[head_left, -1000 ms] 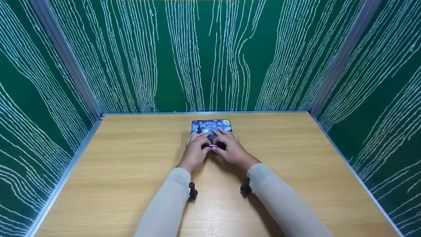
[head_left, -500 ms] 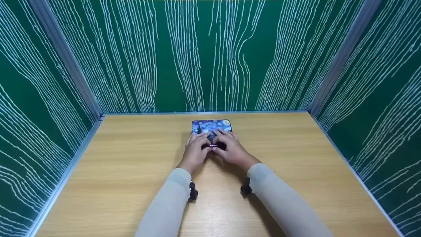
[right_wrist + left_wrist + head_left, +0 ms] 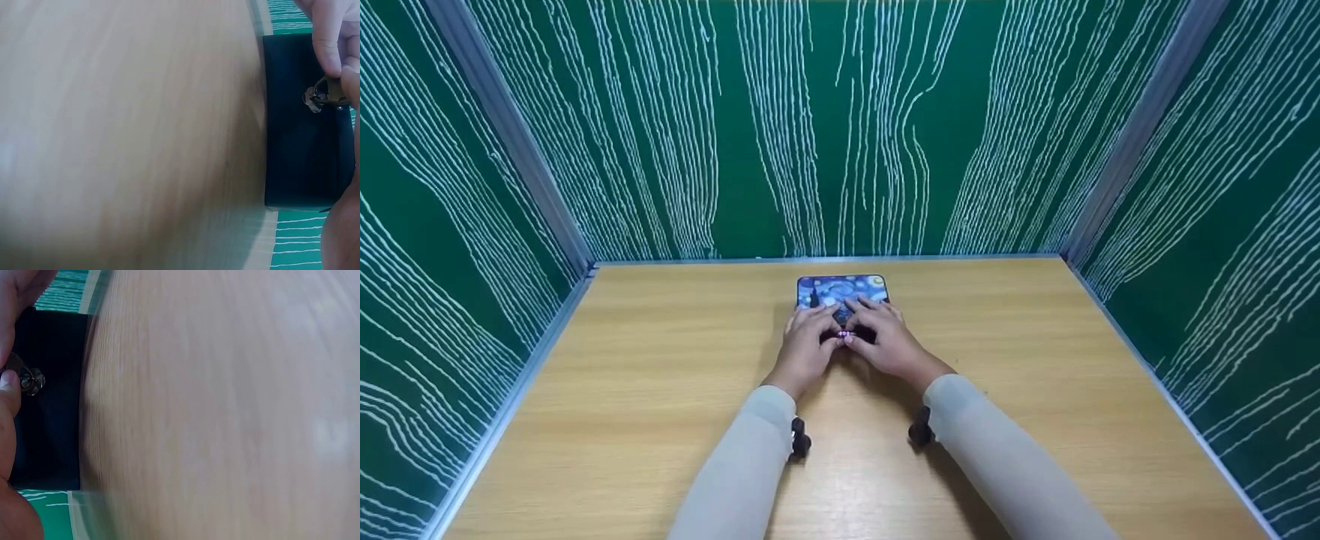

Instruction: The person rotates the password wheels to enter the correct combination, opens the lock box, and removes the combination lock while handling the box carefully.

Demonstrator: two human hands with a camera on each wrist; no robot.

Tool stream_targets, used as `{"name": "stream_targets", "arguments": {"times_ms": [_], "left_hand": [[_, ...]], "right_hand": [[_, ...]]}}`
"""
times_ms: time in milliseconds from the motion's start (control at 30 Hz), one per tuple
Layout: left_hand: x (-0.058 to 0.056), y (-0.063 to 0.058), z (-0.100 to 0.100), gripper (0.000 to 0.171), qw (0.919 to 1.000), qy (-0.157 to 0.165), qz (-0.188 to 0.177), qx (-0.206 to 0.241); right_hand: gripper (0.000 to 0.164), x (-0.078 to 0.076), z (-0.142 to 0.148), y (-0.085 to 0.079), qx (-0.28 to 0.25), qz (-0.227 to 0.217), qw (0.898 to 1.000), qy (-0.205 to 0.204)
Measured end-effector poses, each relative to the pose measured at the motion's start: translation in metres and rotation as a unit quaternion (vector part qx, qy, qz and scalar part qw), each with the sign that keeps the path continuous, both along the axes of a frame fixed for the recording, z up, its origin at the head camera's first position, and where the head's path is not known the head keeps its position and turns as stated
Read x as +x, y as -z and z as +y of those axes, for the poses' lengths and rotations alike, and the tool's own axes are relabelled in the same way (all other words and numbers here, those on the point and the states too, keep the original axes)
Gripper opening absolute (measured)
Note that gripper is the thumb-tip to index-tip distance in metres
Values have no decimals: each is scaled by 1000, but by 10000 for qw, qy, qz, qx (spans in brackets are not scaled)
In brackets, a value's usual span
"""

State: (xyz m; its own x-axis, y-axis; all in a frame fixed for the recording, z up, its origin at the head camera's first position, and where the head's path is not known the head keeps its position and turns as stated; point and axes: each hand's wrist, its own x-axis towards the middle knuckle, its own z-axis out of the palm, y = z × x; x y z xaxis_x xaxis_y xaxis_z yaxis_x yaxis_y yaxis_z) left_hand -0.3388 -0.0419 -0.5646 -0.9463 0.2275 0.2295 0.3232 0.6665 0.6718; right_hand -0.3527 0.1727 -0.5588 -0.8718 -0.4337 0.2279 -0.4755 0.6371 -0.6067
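A box with a blue swirling night-sky painting on its lid (image 3: 844, 289) stands near the back of the table. Its dark front (image 3: 53, 399) carries a metal hasp (image 3: 312, 99), and a small brass-coloured padlock (image 3: 335, 90) hangs by its shackle there. My left hand (image 3: 808, 334) reaches over the front left of the lid, its thumb curled down onto the padlock. From the other side my right hand (image 3: 885, 337) does the same, thumb close to the left one. Together the thumbs and fingers pinch the padlock's body, which they partly cover. The other fingers rest on the lid.
A wooden table (image 3: 660, 420) spreads around the box. Green panels (image 3: 750, 150) with white wavy lines rise behind and at both sides, with grey metal posts (image 3: 521, 150) in the corners. Black wrist cameras (image 3: 799, 437) sit under the sleeves.
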Motion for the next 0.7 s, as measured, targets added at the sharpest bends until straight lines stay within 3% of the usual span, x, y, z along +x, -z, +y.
{"name": "stream_targets", "arguments": {"times_ms": [133, 367, 700], "left_hand": [[0, 1, -1, 5, 10000, 33, 31, -20], [-3, 6, -1, 2, 9984, 183, 538, 63], [-3, 1, 0, 5, 9995, 106, 284, 7]], "right_hand": [[17, 1, 0, -1, 74, -33, 10000, 34], [17, 2, -1, -1, -69, 54, 9999, -50], [12, 0, -1, -1, -35, 40, 10000, -3]]}}
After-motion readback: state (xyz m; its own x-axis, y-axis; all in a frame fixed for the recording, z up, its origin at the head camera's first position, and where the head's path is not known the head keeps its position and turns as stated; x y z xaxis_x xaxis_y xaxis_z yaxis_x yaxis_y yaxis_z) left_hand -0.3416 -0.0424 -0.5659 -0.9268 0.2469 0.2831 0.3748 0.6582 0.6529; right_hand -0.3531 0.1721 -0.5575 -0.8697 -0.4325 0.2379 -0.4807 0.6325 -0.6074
